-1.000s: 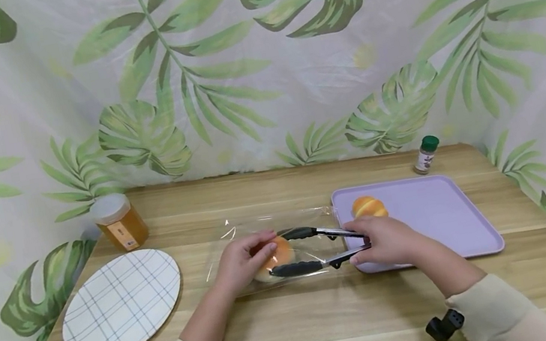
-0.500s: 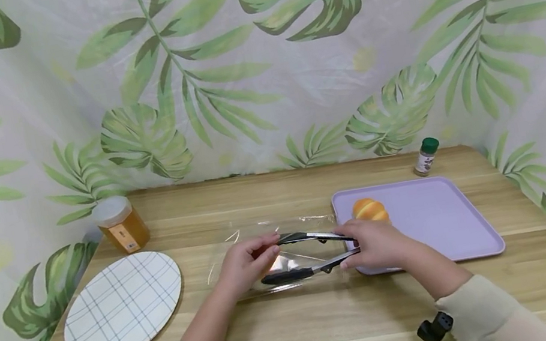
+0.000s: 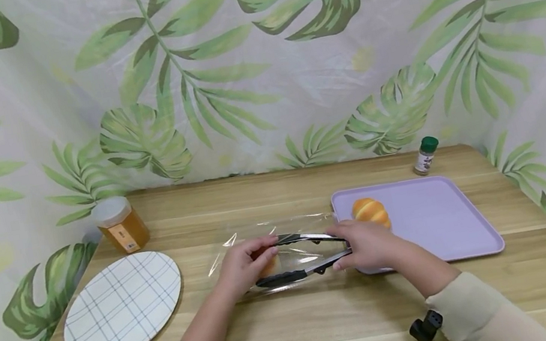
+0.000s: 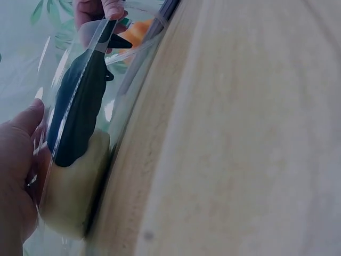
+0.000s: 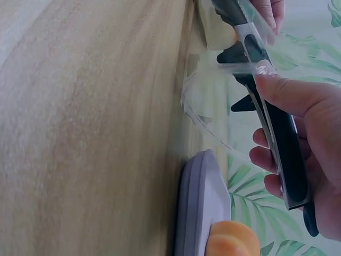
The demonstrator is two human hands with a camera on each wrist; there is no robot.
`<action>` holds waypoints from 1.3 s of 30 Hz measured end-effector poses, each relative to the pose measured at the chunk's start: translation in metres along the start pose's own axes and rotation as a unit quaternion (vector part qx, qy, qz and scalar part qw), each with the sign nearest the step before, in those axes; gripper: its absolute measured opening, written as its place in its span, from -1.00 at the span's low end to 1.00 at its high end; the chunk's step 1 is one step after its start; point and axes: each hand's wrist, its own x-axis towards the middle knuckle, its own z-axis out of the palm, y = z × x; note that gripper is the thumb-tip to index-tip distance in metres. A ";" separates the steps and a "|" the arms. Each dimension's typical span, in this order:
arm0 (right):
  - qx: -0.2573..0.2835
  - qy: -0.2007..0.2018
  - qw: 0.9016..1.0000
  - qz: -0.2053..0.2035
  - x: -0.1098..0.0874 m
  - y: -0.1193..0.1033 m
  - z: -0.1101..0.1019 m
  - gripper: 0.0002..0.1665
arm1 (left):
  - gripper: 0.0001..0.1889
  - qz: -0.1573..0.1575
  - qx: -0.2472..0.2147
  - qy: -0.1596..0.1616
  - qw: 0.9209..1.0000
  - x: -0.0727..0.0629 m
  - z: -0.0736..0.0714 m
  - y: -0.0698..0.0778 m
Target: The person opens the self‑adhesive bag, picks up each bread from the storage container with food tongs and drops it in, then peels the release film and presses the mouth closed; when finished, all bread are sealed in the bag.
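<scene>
Left hand (image 3: 243, 267), at centre-left of the head frame: thumb and fingers curled, holding a clear, glossy plastic bag (image 3: 299, 255) by its left part. Right hand (image 3: 370, 243), right of centre: fingers closed around the right end of a pair of silver metal tongs with black ends (image 3: 283, 279). The tongs' two arms are spread apart, their black ends pointing left and lying within the bag.

A round bun with a golden-brown top and pale sides (image 3: 270, 266) is inside the bag, partly covered by the left hand. In the left wrist frame one black end overlaps the bun; contact cannot be determined.

A rectangular lilac tray (image 3: 430, 222) is at right, bearing a golden, yellow-striped bread roll (image 3: 371, 213) at its upper left corner, just beside the right hand. Behind it, a small spice bottle with a green cap (image 3: 425, 156) stands upright. At left, an amber jar with a whitish lid (image 3: 122, 226) stands above an oval white plate with blue grid lines (image 3: 123, 306). All rest on a light wooden desk (image 3: 307, 335).
</scene>
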 end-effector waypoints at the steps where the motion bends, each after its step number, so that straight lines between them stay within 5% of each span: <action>1: 0.002 -0.004 1.000 0.002 0.001 0.000 0.000 -0.16 | -0.79 -0.002 0.001 -0.001 1.000 0.000 0.001 -0.001; 17: 0.027 -0.008 0.999 0.033 -0.013 0.020 -0.012 -0.10 | -0.76 -0.035 -0.002 -0.010 0.999 0.002 0.007 -0.004; 24: 0.014 0.019 0.999 0.046 -0.040 0.036 -0.028 -0.13 | -0.72 -0.039 -0.010 -0.006 0.999 0.003 0.005 -0.007; 39: 0.044 0.088 0.983 0.156 -0.112 0.073 -0.041 -0.10 | -0.73 -0.050 -0.009 0.011 0.999 0.001 0.000 -0.011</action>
